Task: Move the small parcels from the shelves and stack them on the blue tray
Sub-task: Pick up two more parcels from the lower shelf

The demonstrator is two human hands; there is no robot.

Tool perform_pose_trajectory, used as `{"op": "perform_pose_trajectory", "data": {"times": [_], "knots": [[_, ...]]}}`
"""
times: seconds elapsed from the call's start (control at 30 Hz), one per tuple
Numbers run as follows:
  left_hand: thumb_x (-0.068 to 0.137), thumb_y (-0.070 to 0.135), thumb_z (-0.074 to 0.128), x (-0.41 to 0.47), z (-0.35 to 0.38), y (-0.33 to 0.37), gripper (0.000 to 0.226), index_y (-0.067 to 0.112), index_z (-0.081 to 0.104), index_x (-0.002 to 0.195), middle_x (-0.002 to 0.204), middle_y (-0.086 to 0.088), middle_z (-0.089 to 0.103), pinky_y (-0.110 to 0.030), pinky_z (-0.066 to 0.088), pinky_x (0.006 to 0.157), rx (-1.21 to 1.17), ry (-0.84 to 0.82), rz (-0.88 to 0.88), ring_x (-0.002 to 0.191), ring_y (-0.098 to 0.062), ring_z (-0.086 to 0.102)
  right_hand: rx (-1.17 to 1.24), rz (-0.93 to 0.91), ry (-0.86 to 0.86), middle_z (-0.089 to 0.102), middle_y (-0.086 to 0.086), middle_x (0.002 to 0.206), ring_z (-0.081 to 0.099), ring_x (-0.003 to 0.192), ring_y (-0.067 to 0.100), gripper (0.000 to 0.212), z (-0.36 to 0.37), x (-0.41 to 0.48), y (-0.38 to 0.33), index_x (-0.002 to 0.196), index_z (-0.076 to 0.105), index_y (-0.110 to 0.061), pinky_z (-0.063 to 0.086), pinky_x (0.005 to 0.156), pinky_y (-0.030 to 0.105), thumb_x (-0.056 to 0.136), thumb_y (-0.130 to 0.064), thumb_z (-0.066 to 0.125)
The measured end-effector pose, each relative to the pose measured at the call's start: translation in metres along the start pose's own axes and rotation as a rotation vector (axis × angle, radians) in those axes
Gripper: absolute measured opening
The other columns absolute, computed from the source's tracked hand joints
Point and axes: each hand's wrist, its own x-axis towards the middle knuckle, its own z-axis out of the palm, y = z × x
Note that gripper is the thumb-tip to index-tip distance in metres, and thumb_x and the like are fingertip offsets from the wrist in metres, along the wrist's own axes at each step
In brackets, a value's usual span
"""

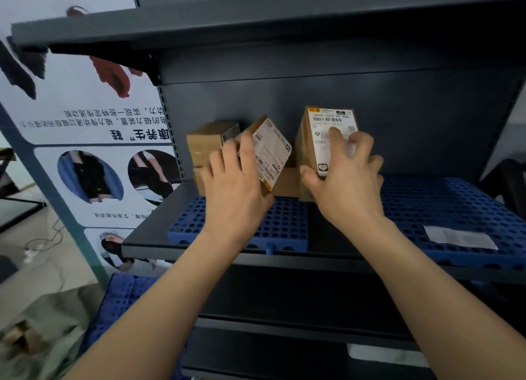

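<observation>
On the grey shelf, a blue perforated tray holds small brown cardboard parcels. My left hand grips a tilted parcel with a white label. My right hand grips an upright labelled parcel by its front and side. A plain parcel sits at the back left on top of another box. One more box lies low between the two held parcels.
A second blue tray with a white paper slip lies on the right of the same shelf. Another blue tray leans below left. The upper shelf overhangs. A printed poster stands at left.
</observation>
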Motion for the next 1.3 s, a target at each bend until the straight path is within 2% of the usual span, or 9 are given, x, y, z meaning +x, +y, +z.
{"op": "perform_pose_trajectory", "data": {"times": [0.13,0.27,0.47,0.63,0.83,1.0,1.13,1.2,1.3], "knots": [[0.051,0.032,0.082,0.034,0.029,-0.015,0.100,-0.001,0.034,0.132,0.117,-0.021,0.052,-0.048,0.045,0.079,-0.001,0.041,0.084,0.100,-0.039,0.051,-0.009,0.029,0.056,0.015,0.011,0.145,0.029,0.122,0.040,0.073,0.018,0.031,-0.008,0.146,0.019,-0.024,0.034,0.098,0.052,0.088,-0.048,0.056],[0.054,0.031,0.083,0.063,0.055,-0.028,0.099,-0.003,0.032,0.132,0.122,-0.023,0.051,-0.049,0.043,0.087,0.003,0.052,0.188,0.106,-0.039,0.051,0.025,0.090,0.115,0.016,0.009,0.145,0.029,0.123,0.039,0.072,0.035,0.057,-0.014,0.146,0.021,-0.025,0.034,0.099,0.051,0.088,-0.048,0.056],[0.050,0.017,0.085,0.084,0.091,-0.036,0.097,-0.005,0.036,0.131,0.114,-0.020,0.054,-0.048,0.045,0.086,0.063,0.042,0.280,0.102,-0.037,0.053,0.059,0.079,0.174,0.018,0.010,0.143,0.030,0.122,0.039,0.071,0.060,0.075,-0.013,0.146,0.024,-0.023,0.037,0.097,0.053,0.088,-0.047,0.057],[0.047,0.018,0.086,0.096,0.112,-0.035,0.102,-0.003,0.036,0.133,0.116,-0.019,0.055,-0.047,0.045,0.089,0.150,0.003,0.305,0.105,-0.037,0.053,0.116,0.078,0.160,0.019,0.010,0.142,0.030,0.121,0.038,0.070,0.069,0.097,-0.007,0.146,0.024,-0.022,0.039,0.098,0.052,0.089,-0.047,0.055],[0.057,0.009,0.078,0.102,0.124,-0.027,0.096,-0.003,0.025,0.137,0.121,-0.019,0.054,-0.046,0.042,0.096,0.233,-0.008,0.275,0.112,-0.037,0.051,0.209,0.069,0.105,0.019,0.008,0.141,0.030,0.120,0.037,0.067,0.072,0.117,0.002,0.145,0.026,-0.023,0.039,0.099,0.052,0.089,-0.047,0.055],[0.057,0.007,0.078,0.105,0.135,-0.027,0.092,-0.005,0.029,0.135,0.121,-0.019,0.056,-0.046,0.042,0.096,0.243,0.000,0.277,0.109,-0.036,0.053,0.406,0.159,0.006,0.020,0.006,0.141,0.033,0.125,0.033,0.064,0.074,0.132,0.012,0.145,0.026,-0.024,0.039,0.096,0.039,0.092,-0.049,0.050],[0.058,0.010,0.079,0.106,0.142,-0.031,0.091,-0.004,0.029,0.133,0.124,-0.020,0.054,-0.048,0.041,0.096,0.247,0.002,0.298,0.109,-0.037,0.051,0.630,0.298,-0.098,0.020,0.004,0.144,0.038,0.127,0.024,0.064,0.079,0.144,0.017,0.149,0.023,-0.024,0.031,0.096,0.025,0.094,-0.051,0.044],[0.059,0.011,0.079,0.107,0.143,-0.033,0.091,-0.004,0.029,0.133,0.125,-0.021,0.054,-0.048,0.041,0.096,0.248,0.009,0.303,0.110,-0.038,0.051,0.717,0.353,-0.135,0.021,0.004,0.146,0.040,0.126,0.022,0.063,0.085,0.147,0.019,0.148,0.025,-0.025,0.033,0.102,0.028,0.094,-0.052,0.042],[0.061,0.013,0.080,0.106,0.146,-0.036,0.090,-0.003,0.032,0.135,0.124,-0.019,0.055,-0.048,0.038,0.099,0.235,0.035,0.307,0.111,-0.036,0.050,0.787,0.425,-0.169,0.027,0.003,0.149,0.041,0.127,0.022,0.065,0.092,0.151,0.020,0.147,0.027,-0.026,0.039,0.106,0.045,0.092,-0.057,0.041]]}}
